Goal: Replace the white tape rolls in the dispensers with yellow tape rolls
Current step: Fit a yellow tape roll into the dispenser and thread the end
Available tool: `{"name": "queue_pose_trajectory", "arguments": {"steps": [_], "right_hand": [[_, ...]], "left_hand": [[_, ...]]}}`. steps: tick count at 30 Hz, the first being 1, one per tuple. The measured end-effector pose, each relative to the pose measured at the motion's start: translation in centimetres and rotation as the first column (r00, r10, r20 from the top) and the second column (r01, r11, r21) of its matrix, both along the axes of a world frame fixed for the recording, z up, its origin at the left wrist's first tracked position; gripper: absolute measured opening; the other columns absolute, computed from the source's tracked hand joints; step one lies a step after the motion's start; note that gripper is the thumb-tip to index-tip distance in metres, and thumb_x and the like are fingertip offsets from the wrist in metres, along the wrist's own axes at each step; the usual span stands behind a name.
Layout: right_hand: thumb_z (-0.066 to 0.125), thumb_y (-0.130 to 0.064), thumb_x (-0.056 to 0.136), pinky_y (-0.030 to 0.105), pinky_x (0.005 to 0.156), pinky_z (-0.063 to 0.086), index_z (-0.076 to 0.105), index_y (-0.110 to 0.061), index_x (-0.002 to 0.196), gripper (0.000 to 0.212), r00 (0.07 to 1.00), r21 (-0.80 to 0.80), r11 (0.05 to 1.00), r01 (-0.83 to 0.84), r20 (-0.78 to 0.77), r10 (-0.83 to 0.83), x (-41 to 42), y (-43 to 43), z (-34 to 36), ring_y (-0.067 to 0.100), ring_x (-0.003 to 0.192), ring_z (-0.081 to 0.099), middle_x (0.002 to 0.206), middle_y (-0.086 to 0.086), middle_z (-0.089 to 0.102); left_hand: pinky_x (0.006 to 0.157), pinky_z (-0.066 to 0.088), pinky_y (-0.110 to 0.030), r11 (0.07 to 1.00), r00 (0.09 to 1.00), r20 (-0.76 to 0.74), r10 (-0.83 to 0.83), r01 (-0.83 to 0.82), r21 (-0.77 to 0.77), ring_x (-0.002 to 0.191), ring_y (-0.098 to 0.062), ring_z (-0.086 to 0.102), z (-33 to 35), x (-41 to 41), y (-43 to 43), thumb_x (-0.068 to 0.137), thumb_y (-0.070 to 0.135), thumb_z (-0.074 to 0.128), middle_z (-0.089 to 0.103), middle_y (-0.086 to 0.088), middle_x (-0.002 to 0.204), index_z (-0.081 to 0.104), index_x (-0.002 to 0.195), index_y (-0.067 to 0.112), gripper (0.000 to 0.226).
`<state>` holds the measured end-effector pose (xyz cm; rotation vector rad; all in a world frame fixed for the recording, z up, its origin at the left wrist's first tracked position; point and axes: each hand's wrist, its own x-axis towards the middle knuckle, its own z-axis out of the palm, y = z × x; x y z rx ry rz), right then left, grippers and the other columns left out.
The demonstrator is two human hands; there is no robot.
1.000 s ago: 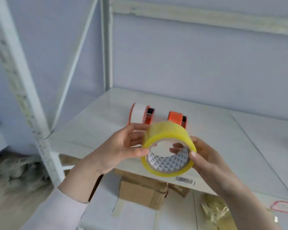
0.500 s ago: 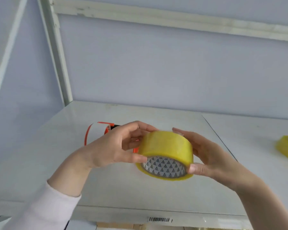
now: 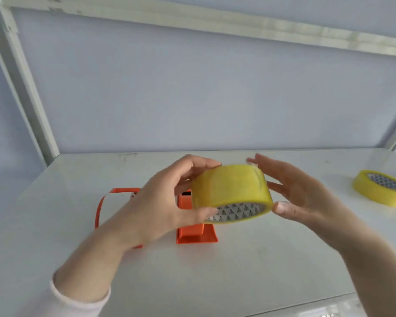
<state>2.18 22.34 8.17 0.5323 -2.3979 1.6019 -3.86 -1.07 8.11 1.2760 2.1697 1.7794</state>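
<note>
yellow roll (image 3: 231, 191) is in the air between both hands, just above the empty dispenser (image 3: 192, 234) (orange, its seat hidden behind the roll). Left hand (image 3: 160, 207) pinches it, with the thumb under the near rim and the fingers curled over the top. Right hand (image 3: 302, 193) is spread with fingers straight and the thumb tip on the right rim. It's steadying rather than gripping, probably so I can turn the roll. The roll's axis tilts up and away, and the core opening faces down toward me. I'd lay the axis level across the dispenser before seating it. Second dispenser (image 3: 124, 191) on the left has the white roll (image 3: 114, 207) in it. Spare roll (image 3: 380, 187) lies flat at the far right of the shelf (image 3: 238, 271).
</note>
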Motion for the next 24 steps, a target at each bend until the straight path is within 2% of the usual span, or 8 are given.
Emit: {"name": "queue_pose_trajectory", "arguments": {"steps": [2,4,6,10,12,15,19,24], "right_hand": [[0.078,-0.063,0.048,0.027,0.103,0.043,0.046,-0.028,0.129,0.094,0.991,0.004,0.999,-0.053,0.12,0.052,-0.3,0.5,0.0,0.007,0.129,0.047,0.138,-0.016,0.052],[0.077,-0.066,0.043,0.024,0.097,0.046,0.043,-0.029,0.13,0.101,0.988,-0.07,0.997,0.024,0.156,-0.012,-0.5,0.3,-0.5,0.005,0.127,0.049,0.137,-0.012,0.053],[0.075,-0.072,0.038,0.021,0.09,0.049,0.046,-0.034,0.125,0.099,0.976,-0.212,0.96,0.185,0.153,-0.154,-0.6,-0.2,-1.2,0.004,0.124,0.051,0.136,-0.01,0.053],[0.073,-0.076,0.027,0.034,0.094,0.05,0.061,-0.025,0.105,0.094,0.912,-0.463,0.79,0.403,0.271,-0.307,-0.2,-1.6,-2.9,0.011,0.106,0.065,0.112,-0.003,0.069],[0.074,-0.072,0.036,0.032,0.088,0.051,0.066,-0.015,0.101,0.087,0.92,-0.521,0.773,0.362,0.335,-0.205,0.1,-2.6,-2.9,0.015,0.101,0.068,0.103,0.0,0.074],[0.061,-0.047,0.068,0.029,0.089,0.051,0.068,-0.009,0.103,0.053,0.945,-0.551,0.802,0.231,0.324,-0.05,0.2,-3.8,-2.2,0.016,0.099,0.069,0.101,0.004,0.075],[0.065,-0.024,0.067,0.024,0.076,0.056,0.067,-0.005,0.102,0.04,0.951,-0.602,0.768,0.219,0.308,-0.03,-0.5,-3.6,-2.1,0.021,0.085,0.072,0.092,0.011,0.076],[0.071,-0.018,0.07,0.029,0.085,0.054,0.066,-0.008,0.107,0.038,0.966,-0.617,0.762,0.198,0.257,-0.043,-1.2,-2.5,-2.8,0.021,0.092,0.069,0.097,0.01,0.074]], "left_hand": [[0.091,0.045,-0.014,0.998,0.998,0.03,-0.05,0.052,-0.04,0.108,-0.003,0.06,0.6,-0.7,-0.2,0.059,0.026,0.076,0.065,0.02,0.109,0.06,0.105,0.043,0.052],[0.088,0.045,-0.011,0.999,1.0,0.01,-0.019,0.02,-0.05,0.106,-0.002,0.061,0.8,-0.8,-0.1,0.058,0.026,0.077,0.065,0.02,0.108,0.059,0.106,0.039,0.053],[0.084,0.044,-0.006,0.996,0.995,-0.038,0.092,-0.093,-0.012,0.103,0.003,0.061,0.6,-0.4,0.4,0.057,0.026,0.079,0.064,0.025,0.108,0.057,0.104,0.039,0.054],[0.083,0.045,-0.009,0.923,0.916,-0.126,0.381,-0.369,0.107,0.1,0.003,0.06,-0.9,0.6,2.5,0.059,0.04,0.072,0.061,0.026,0.108,0.052,0.104,0.041,0.049],[0.077,0.044,-0.006,0.875,0.875,-0.102,0.474,-0.454,0.166,0.096,0.005,0.059,-1.6,1.2,3.9,0.06,0.037,0.077,0.061,0.024,0.104,0.051,0.104,0.039,0.051],[0.076,0.045,-0.012,0.838,0.842,-0.072,0.534,-0.516,0.179,0.096,0.001,0.059,-3.2,2.2,6.0,0.064,0.023,0.083,0.062,0.019,0.1,0.05,0.106,0.036,0.054],[0.079,0.052,-0.029,0.83,0.834,-0.048,0.549,-0.538,0.146,0.1,-0.009,0.059,-4.7,2.9,7.0,0.058,0.043,0.081,0.059,0.02,0.107,0.044,0.109,0.046,0.063],[0.088,0.047,-0.014,0.876,0.889,-0.014,0.458,-0.449,0.176,0.108,-0.001,0.059,-5.2,2.7,6.0,0.064,0.06,0.068,0.059,0.019,0.113,0.044,0.114,0.039,0.06]]}}
